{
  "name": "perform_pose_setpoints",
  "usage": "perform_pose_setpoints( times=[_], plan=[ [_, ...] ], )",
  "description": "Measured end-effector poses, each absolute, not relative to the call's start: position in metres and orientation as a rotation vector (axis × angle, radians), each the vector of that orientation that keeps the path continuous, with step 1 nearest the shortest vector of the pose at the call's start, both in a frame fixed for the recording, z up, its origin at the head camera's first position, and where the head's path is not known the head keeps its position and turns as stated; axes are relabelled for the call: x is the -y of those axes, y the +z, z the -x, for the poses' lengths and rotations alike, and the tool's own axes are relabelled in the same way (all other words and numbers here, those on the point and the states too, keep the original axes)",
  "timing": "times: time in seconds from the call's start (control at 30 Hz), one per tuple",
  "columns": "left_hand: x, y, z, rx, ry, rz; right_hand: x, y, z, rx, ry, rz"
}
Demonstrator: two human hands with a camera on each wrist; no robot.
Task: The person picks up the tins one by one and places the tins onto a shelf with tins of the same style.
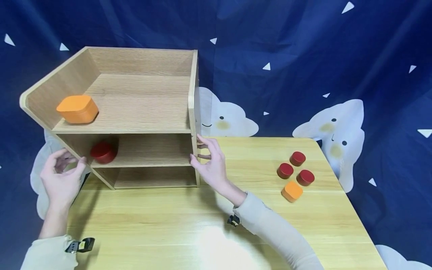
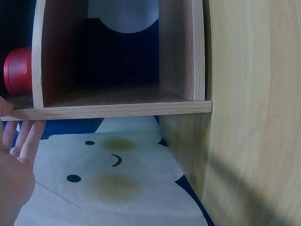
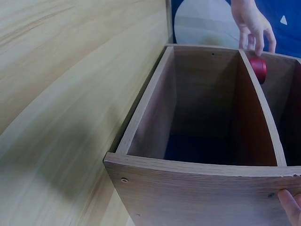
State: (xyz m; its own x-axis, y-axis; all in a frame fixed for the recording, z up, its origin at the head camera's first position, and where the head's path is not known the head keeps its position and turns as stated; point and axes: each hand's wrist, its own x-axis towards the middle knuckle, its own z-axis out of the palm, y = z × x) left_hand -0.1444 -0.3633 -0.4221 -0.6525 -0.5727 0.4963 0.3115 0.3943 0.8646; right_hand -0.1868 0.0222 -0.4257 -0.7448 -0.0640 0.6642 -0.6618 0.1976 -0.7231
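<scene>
A wooden shelf unit [image 1: 145,97] stands at the left of the table. My left hand [image 1: 63,180] holds its left side panel, thumb near the front edge and fingers along the outer face. On the opposite side, my right hand [image 1: 212,165] grips the right panel, thumb at the front edge and fingers outside; only its fingertips [image 3: 290,207] show in the right wrist view. An orange rounded box [image 1: 79,110] sits on the top level at the left. Below it, a red round tin [image 1: 104,153] rests on the middle level near the left panel.
On the right part of the wooden table [image 1: 249,150] lie three small red round tins [image 1: 285,170] and a small orange rounded box [image 1: 292,191]. A dark blue curtain [image 1: 270,45] with white clouds and triangles hangs behind.
</scene>
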Motion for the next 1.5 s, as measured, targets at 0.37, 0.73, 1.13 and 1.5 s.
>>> perform_pose_setpoints(
  times=[0.37, 0.73, 1.13, 1.5],
  plan=[
    [0.356, -0.423, 0.142, 1.852, -1.390, -0.229, -0.032, -0.427, 0.186, 1.989, 1.572, -0.656],
    [0.348, -0.422, 0.139, 1.835, -1.418, -0.188, -0.040, -0.425, 0.183, 1.994, 1.538, -0.625],
    [0.342, -0.425, 0.141, 1.878, -1.450, -0.157, -0.055, -0.425, 0.181, 2.012, 1.524, -0.598],
    [0.330, -0.422, 0.140, 1.854, -1.529, -0.077, -0.069, -0.424, 0.178, 2.001, 1.581, -0.570]
  ],
)
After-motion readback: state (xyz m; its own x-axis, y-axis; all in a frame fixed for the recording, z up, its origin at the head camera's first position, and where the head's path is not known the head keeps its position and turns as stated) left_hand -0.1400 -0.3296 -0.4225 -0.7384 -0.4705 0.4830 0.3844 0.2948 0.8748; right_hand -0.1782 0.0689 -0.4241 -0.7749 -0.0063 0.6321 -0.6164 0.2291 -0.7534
